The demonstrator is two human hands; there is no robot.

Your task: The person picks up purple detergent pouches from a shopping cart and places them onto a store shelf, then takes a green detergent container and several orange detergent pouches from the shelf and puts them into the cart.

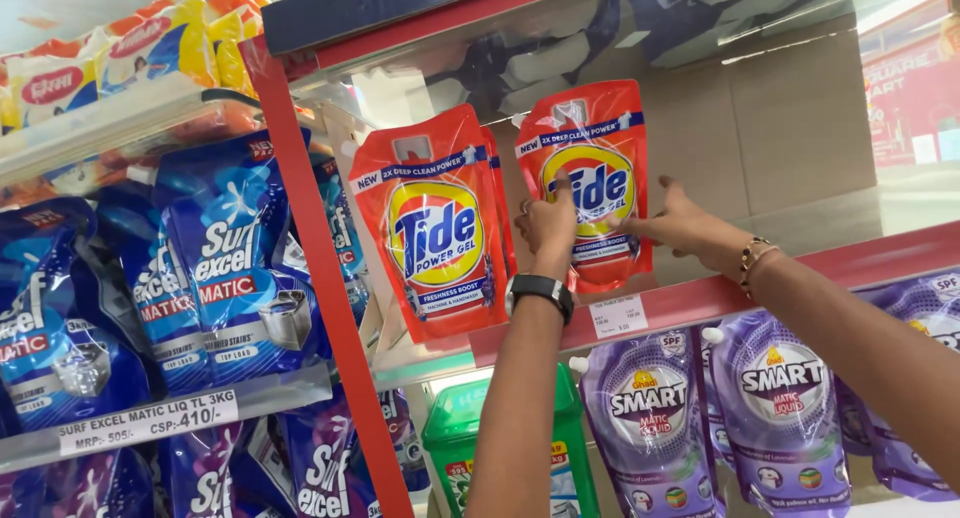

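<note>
Left of frame: blue plastic detergent pouches (235,278). Centre: one red-orange detergent pouch (436,228) leans on the red-edged shelf (690,300). Left hand (548,223) and right hand (672,221) pinch a second red-orange pouch (596,183), upright. Loose pinch risks it slumping off the shelf.

We see the red pouch (597,178) partly covered by both hands; the purple pouches (780,418) are cropped below.

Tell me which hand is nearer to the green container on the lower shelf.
Left. The left hand is above the green container, on the left side of the red pouch. The right hand holds the pouch's right side, farther away.
</note>
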